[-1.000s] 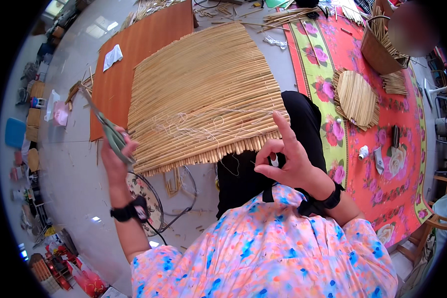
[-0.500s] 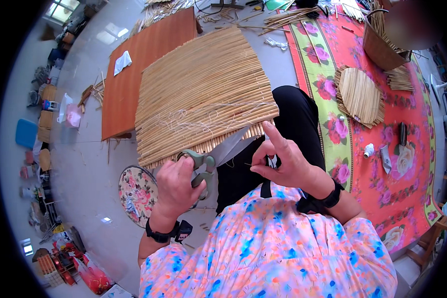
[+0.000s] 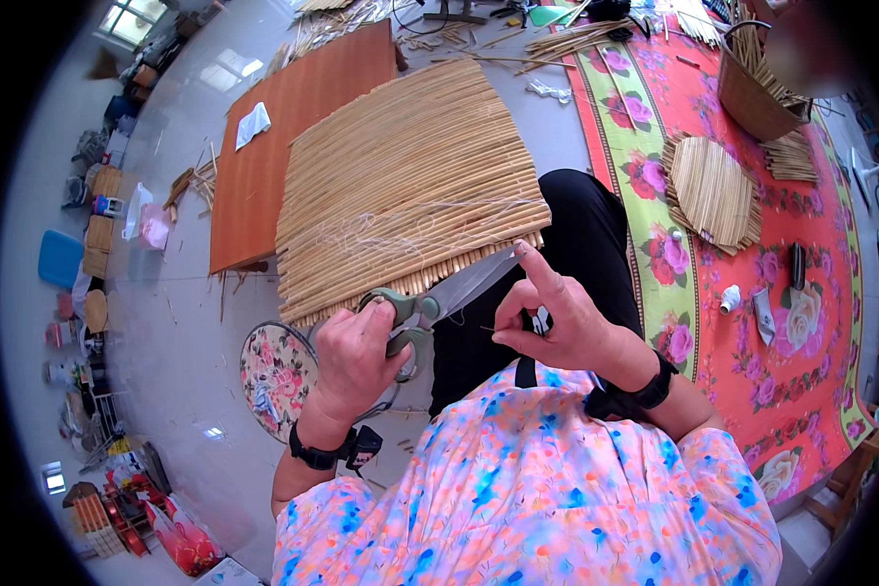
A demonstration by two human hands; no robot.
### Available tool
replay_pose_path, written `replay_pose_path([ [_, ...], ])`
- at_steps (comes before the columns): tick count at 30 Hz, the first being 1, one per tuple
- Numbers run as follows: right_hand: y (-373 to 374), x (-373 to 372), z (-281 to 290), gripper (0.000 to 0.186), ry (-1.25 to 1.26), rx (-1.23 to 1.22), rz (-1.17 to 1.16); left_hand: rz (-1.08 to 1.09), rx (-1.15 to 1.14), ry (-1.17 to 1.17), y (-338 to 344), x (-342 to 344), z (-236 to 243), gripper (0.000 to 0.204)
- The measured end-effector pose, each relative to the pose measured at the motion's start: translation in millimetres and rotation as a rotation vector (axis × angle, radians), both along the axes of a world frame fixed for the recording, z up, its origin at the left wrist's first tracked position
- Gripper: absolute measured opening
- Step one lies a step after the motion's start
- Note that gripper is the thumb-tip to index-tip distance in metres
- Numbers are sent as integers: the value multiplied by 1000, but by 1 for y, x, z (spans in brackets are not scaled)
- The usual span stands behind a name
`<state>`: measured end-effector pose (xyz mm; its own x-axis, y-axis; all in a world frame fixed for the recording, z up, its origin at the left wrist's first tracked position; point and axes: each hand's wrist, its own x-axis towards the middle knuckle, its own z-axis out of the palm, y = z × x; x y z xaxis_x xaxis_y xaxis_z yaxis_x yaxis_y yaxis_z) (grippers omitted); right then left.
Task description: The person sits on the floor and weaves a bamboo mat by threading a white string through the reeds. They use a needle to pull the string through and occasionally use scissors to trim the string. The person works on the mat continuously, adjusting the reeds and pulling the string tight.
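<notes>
Over pale floor (image 3: 190, 322), left grip (image 3: 352, 356) clasps scissors (image 3: 426, 309); right grip (image 3: 562, 320) pinches perhaps a needle (image 3: 486, 328).

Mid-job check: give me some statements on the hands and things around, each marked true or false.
The left hand holds green-handled scissors. True.
The right hand is a closed fist. False: its index finger is extended.
Loose white thread lies on the tan rectangular mat of thin sticks. True.
A white cloth lies on the brown rectangular wooden table. True.
The oval pale-stick mat lies on the table. False: it lies on the red flowered floor covering.
</notes>
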<state>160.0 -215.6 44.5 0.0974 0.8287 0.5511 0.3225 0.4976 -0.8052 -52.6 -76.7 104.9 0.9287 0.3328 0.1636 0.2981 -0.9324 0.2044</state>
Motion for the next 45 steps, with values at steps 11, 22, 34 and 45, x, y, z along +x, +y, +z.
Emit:
replay_pose_path([
  [11, 2, -3, 0, 94, -1, -26, 27, 7, 33, 6, 5, -6, 2, 46],
  [22, 3, -4, 0, 92, -8, -40, 38, 6, 71, -19, 8, -10, 3, 44],
  [34, 3, -3, 0, 90, -3, -65, 55, -24, -60, 36, 8, -15, 6, 40],
  [45, 4, -3, -3, 89, 9, -62, 66, 2, -90, 48, 4, -15, 10, 37],
])
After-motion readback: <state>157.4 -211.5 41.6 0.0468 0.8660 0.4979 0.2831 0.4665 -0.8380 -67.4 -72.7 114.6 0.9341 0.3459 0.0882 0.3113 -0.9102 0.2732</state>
